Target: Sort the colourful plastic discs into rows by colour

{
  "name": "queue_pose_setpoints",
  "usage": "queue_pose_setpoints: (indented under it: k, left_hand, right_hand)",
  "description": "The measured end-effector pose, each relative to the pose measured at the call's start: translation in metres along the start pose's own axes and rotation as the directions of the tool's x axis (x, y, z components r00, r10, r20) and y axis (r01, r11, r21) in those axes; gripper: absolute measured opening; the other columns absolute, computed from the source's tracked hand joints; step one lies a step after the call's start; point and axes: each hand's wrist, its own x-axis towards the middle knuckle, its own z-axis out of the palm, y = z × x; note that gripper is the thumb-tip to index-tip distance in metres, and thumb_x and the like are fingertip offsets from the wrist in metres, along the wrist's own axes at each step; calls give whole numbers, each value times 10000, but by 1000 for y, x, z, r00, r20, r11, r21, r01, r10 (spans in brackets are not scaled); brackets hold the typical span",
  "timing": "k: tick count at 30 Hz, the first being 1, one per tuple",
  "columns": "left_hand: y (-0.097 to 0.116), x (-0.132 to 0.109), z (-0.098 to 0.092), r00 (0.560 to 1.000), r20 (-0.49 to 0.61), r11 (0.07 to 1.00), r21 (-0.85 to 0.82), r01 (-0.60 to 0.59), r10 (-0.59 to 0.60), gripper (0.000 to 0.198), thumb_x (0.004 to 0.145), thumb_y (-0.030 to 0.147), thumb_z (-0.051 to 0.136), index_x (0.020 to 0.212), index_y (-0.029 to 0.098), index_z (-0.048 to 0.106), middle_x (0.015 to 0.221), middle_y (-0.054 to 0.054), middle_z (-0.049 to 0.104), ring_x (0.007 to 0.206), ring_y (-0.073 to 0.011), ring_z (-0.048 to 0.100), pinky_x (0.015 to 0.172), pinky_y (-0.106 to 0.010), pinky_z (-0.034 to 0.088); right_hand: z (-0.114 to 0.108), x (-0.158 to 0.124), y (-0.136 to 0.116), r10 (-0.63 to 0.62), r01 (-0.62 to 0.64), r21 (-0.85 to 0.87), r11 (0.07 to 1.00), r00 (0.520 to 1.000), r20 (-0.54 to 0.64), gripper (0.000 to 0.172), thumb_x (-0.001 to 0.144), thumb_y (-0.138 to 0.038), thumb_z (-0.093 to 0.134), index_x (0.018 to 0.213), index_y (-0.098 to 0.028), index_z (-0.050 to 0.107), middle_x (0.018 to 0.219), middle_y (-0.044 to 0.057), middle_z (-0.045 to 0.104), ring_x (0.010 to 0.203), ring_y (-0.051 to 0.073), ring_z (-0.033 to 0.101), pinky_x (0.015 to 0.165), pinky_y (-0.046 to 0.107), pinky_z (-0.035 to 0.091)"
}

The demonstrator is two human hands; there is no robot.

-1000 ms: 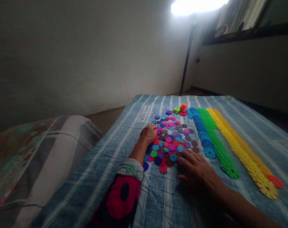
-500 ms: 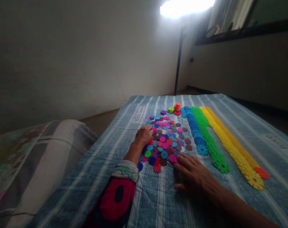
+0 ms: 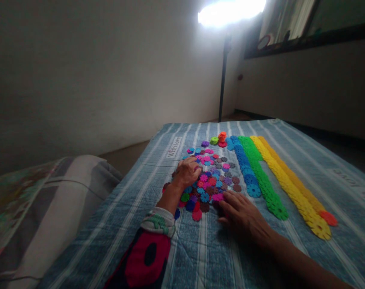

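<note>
A loose spread of small flower-shaped discs (image 3: 211, 182) in pink, blue, brown, red and other colours lies on the striped cloth. My left hand (image 3: 187, 172) rests over the left part of the spread, fingers apart, hiding some discs. At the near right edge of the spread, my right hand (image 3: 241, 210) lies with its fingers spread, fingertips by a pink disc (image 3: 217, 197). To the right run overlapping rows of discs: blue (image 3: 244, 166), green (image 3: 263, 178), yellow (image 3: 290, 188) and orange-yellow (image 3: 293, 176).
Beyond the spread stand an orange stack (image 3: 222, 137), a lime-green stack (image 3: 214, 140) and purple discs (image 3: 205, 143). An orange-red disc (image 3: 329, 218) lies at the near end of the orange-yellow row. A lit lamp (image 3: 230, 12) stands behind; grey-white fabric (image 3: 80, 176) is at left.
My left hand has moved right over the discs, and its fingers have spread. Discs now show to the left of its wrist. My right hand has barely moved. The whole view has shifted slightly.
</note>
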Motion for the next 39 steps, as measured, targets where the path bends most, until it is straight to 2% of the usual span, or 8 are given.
queue_pose_setpoints:
  k: [5,9,13,18,25,31,35,39]
  left_hand:
    - [9,1,-4,980,151,977,-188,-100,130,132,708,275,730,772,162,705,1117,-97,679,1112,-235,600,1008,-334,442]
    - [7,-2,-7,970,208,958,-278,-66,127,262,635,303,798,845,168,715,1139,-76,678,1111,-250,592,997,-333,443]
    - [3,-3,-9,968,236,932,-362,8,83,235,639,293,789,829,168,728,1156,-72,673,1108,-267,601,977,-331,449]
    - [1,-3,-10,954,284,915,-404,27,97,217,610,277,791,789,182,715,1188,-61,648,1103,-232,600,959,-307,446]
    - [-1,-2,-8,957,275,898,-438,35,97,137,633,248,748,684,158,658,989,-35,671,975,-198,616,868,-279,453]
    - [3,-1,-9,961,267,889,-455,56,76,114,639,225,725,694,162,647,960,-19,684,975,-192,618,891,-284,455]
    - [4,0,-7,967,249,879,-472,70,57,132,619,192,721,727,162,652,995,-21,690,1002,-193,622,929,-284,449]
    - [4,0,-4,974,220,876,-479,58,56,93,631,190,695,708,171,647,993,-18,699,996,-192,627,941,-291,453]
  right_hand:
    - [2,-1,1,5,-4,24,1000,1000,-25,293,869,-299,618,1115,-140,597,1115,157,632,1031,285,582,871,458,518]
    - [3,-1,0,15,-14,41,999,1000,-26,333,858,-271,624,1155,-130,575,1142,170,620,1063,294,569,875,464,517]
    - [1,0,-2,42,-43,53,998,999,26,304,861,-255,612,1144,-148,579,1148,155,621,1060,289,570,885,464,512]
    - [-2,1,-3,57,-62,65,996,996,71,273,873,-272,602,1119,-154,588,1127,154,626,1039,282,579,864,458,516]
    - [0,0,-1,25,-27,51,998,999,40,252,865,-271,606,1077,-136,597,1117,158,632,1038,287,579,870,450,507]
    - [4,-1,1,37,-37,46,998,999,1,189,905,-260,535,1067,-186,599,1125,125,646,1019,250,597,888,435,486]
    - [9,-2,5,109,-111,-4,994,988,-110,207,920,-275,507,1076,-183,606,1140,143,648,1068,268,586,913,460,470]
    - [11,8,5,194,-197,-76,977,980,-46,195,898,-321,561,969,-156,637,1177,183,629,1120,319,554,940,498,449]
